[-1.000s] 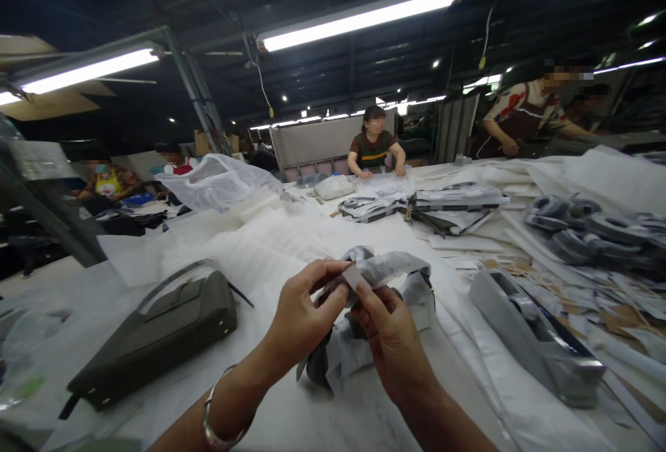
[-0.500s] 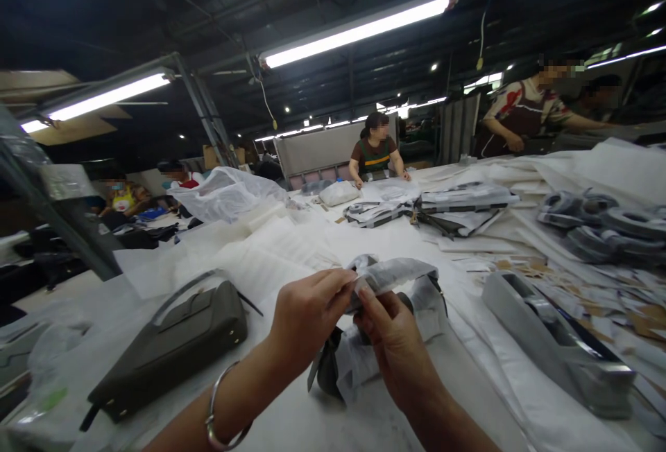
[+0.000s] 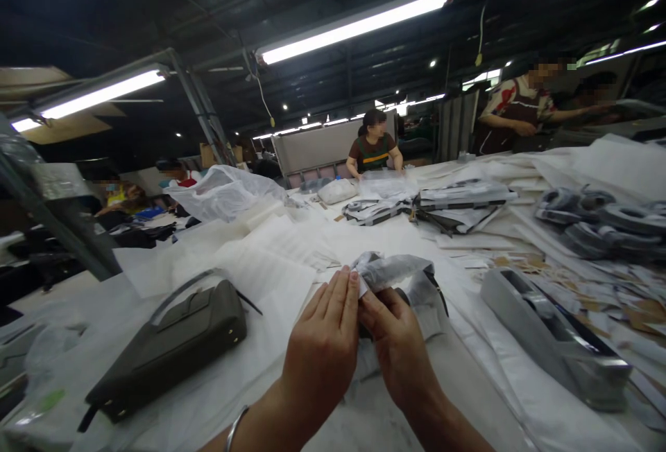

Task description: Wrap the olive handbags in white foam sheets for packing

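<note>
A bag strap wrapped in thin translucent sheet (image 3: 398, 270) loops above the table in front of me. My right hand (image 3: 398, 341) pinches its near end between thumb and fingers, where a small white piece (image 3: 363, 288) shows. My left hand (image 3: 327, 348), a silver bangle on its wrist, has its fingers stretched out together, and their tips press against that same end. Beneath the hands are more wrapped parts, largely hidden. To the left a dark olive handbag (image 3: 171, 348) lies with its handle up, apart from both hands.
A grey tape dispenser (image 3: 554, 341) stands at the right, beside paper scraps (image 3: 583, 292) and a pile of wrapped rolled straps (image 3: 598, 220). White foam sheets (image 3: 260, 251) and flat wrapped pieces (image 3: 460, 199) lie farther back. A co-worker (image 3: 375, 143) is across the table.
My left hand has gone from a bent-finger grip on the strap's end to straight fingers laid against it. My right hand keeps its pinch in about the same place.
</note>
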`<move>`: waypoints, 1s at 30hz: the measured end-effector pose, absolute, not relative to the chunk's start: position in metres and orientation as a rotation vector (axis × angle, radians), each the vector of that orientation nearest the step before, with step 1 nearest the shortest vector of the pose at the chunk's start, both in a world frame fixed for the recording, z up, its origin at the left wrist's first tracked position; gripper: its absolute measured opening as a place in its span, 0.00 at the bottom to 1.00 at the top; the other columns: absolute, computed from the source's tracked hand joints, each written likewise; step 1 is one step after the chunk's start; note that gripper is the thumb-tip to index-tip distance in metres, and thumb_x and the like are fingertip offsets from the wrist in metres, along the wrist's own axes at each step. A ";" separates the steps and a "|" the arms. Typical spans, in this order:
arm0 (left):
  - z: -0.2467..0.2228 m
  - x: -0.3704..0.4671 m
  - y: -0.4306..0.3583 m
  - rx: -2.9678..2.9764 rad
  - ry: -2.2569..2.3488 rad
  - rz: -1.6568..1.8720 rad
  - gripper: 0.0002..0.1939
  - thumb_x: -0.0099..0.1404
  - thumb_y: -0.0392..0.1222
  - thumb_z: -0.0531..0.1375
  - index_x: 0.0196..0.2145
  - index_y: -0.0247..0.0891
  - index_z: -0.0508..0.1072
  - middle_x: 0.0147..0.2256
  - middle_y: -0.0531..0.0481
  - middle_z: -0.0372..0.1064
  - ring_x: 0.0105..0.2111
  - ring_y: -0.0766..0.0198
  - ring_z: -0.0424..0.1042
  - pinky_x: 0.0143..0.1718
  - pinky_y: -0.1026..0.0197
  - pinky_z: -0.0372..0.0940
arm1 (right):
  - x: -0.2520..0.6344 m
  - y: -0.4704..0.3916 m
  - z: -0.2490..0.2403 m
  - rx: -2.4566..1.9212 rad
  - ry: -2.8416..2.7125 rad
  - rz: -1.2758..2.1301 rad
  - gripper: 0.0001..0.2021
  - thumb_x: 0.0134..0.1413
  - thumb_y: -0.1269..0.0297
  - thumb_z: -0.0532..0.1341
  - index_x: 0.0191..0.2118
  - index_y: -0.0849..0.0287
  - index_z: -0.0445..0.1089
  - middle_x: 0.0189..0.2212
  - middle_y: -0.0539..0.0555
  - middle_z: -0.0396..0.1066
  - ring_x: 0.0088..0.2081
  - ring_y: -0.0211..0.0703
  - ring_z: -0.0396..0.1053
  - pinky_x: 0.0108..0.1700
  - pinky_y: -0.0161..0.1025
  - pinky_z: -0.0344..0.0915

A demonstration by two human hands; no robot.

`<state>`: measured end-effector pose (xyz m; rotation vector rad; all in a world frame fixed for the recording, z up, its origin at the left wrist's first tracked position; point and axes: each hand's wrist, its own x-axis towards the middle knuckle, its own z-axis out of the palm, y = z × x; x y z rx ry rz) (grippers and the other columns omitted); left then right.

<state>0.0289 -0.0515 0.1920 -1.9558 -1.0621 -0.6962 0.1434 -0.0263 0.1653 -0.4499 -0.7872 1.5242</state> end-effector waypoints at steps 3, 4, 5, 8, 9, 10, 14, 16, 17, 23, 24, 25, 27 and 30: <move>0.187 0.029 -0.050 -1.924 -1.071 -0.696 0.22 0.69 0.27 0.50 0.59 0.20 0.65 0.57 0.31 0.67 0.56 0.48 0.70 0.53 0.48 0.71 | 0.146 -0.027 0.164 -0.470 -0.872 1.471 0.11 0.57 0.58 0.67 0.41 0.58 0.76 0.41 0.54 0.76 0.42 0.44 0.72 0.51 0.44 0.68; 0.188 0.029 -0.050 -1.938 -1.059 -0.717 0.22 0.69 0.27 0.50 0.59 0.20 0.65 0.57 0.31 0.67 0.56 0.48 0.70 0.53 0.49 0.70 | 0.147 -0.027 0.163 -0.503 -0.896 1.444 0.12 0.56 0.58 0.68 0.43 0.58 0.76 0.41 0.54 0.76 0.42 0.44 0.72 0.52 0.44 0.67; 0.189 0.028 -0.051 -1.971 -1.048 -0.753 0.22 0.69 0.27 0.51 0.59 0.21 0.65 0.57 0.31 0.67 0.56 0.49 0.70 0.54 0.49 0.70 | 0.149 -0.026 0.162 -0.534 -0.913 1.426 0.13 0.55 0.58 0.69 0.44 0.57 0.76 0.41 0.54 0.76 0.42 0.44 0.72 0.52 0.44 0.67; 0.199 0.019 -0.050 -2.170 -1.102 -0.956 0.20 0.70 0.31 0.55 0.58 0.32 0.68 0.56 0.38 0.70 0.55 0.55 0.71 0.56 0.54 0.68 | 0.155 -0.023 0.160 -0.571 -0.937 1.435 0.15 0.54 0.57 0.69 0.45 0.58 0.77 0.40 0.54 0.77 0.43 0.46 0.72 0.51 0.44 0.68; 0.204 0.015 -0.050 -2.249 -1.173 -1.039 0.18 0.70 0.34 0.57 0.57 0.36 0.70 0.55 0.42 0.72 0.54 0.56 0.72 0.56 0.55 0.68 | 0.157 -0.022 0.161 -0.579 -0.948 1.442 0.15 0.53 0.56 0.69 0.45 0.58 0.77 0.39 0.55 0.77 0.43 0.47 0.72 0.50 0.44 0.68; 0.208 0.011 -0.048 -2.320 -1.265 -1.114 0.18 0.70 0.38 0.58 0.56 0.40 0.71 0.54 0.45 0.73 0.53 0.57 0.73 0.55 0.56 0.69 | 0.160 -0.022 0.163 -0.586 -0.960 1.448 0.16 0.53 0.56 0.69 0.45 0.58 0.77 0.39 0.55 0.77 0.43 0.47 0.72 0.50 0.44 0.68; 0.223 0.004 -0.037 -2.514 -1.581 -1.307 0.15 0.67 0.45 0.61 0.51 0.43 0.74 0.49 0.49 0.76 0.50 0.56 0.74 0.53 0.56 0.69 | 0.169 -0.021 0.175 -0.579 -0.997 1.466 0.16 0.51 0.55 0.70 0.45 0.55 0.79 0.41 0.54 0.78 0.46 0.49 0.73 0.54 0.46 0.66; 0.226 0.008 -0.032 -2.620 -1.647 -1.370 0.12 0.66 0.45 0.61 0.47 0.42 0.75 0.46 0.49 0.77 0.48 0.57 0.75 0.51 0.57 0.69 | 0.172 -0.020 0.178 -0.581 -1.010 1.448 0.14 0.50 0.56 0.71 0.43 0.54 0.80 0.42 0.54 0.78 0.48 0.51 0.73 0.57 0.49 0.64; 0.226 0.011 -0.030 -2.671 -1.678 -1.393 0.12 0.66 0.45 0.61 0.46 0.42 0.75 0.46 0.50 0.77 0.47 0.57 0.75 0.51 0.58 0.69 | 0.174 -0.019 0.178 -0.596 -1.023 1.426 0.14 0.50 0.56 0.71 0.42 0.54 0.80 0.42 0.54 0.78 0.48 0.52 0.73 0.57 0.50 0.64; 0.210 0.018 -0.025 -2.703 -1.897 -1.420 0.21 0.62 0.53 0.63 0.50 0.42 0.71 0.44 0.50 0.76 0.43 0.56 0.76 0.46 0.59 0.71 | 0.188 -0.013 0.169 -0.631 -1.158 1.319 0.14 0.49 0.55 0.71 0.41 0.54 0.81 0.40 0.53 0.78 0.47 0.52 0.73 0.54 0.47 0.67; 0.206 0.016 -0.024 -2.690 -1.912 -1.416 0.23 0.61 0.55 0.64 0.50 0.43 0.71 0.45 0.50 0.76 0.44 0.54 0.76 0.46 0.58 0.71 | 0.192 -0.013 0.168 -0.630 -1.181 1.306 0.13 0.48 0.55 0.71 0.40 0.54 0.81 0.40 0.52 0.78 0.47 0.51 0.73 0.53 0.46 0.67; 0.203 0.013 -0.022 -2.692 -1.913 -1.413 0.24 0.61 0.57 0.64 0.51 0.43 0.71 0.46 0.49 0.75 0.47 0.53 0.75 0.48 0.58 0.70 | 0.196 -0.013 0.168 -0.629 -1.205 1.291 0.13 0.48 0.56 0.71 0.40 0.54 0.81 0.40 0.52 0.79 0.46 0.51 0.74 0.52 0.45 0.67; 0.197 0.008 -0.018 -2.749 -1.891 -1.385 0.26 0.61 0.59 0.62 0.53 0.44 0.71 0.50 0.48 0.73 0.51 0.51 0.73 0.51 0.58 0.69 | 0.204 -0.015 0.169 -0.637 -1.239 1.263 0.12 0.48 0.57 0.71 0.39 0.55 0.82 0.39 0.52 0.79 0.45 0.49 0.74 0.51 0.44 0.67; 0.191 0.007 -0.012 -2.843 -1.862 -1.279 0.26 0.64 0.58 0.60 0.55 0.44 0.70 0.51 0.47 0.73 0.52 0.51 0.73 0.51 0.59 0.70 | 0.211 -0.019 0.167 -0.674 -1.228 1.246 0.12 0.50 0.56 0.70 0.40 0.55 0.82 0.39 0.52 0.79 0.43 0.48 0.74 0.48 0.42 0.67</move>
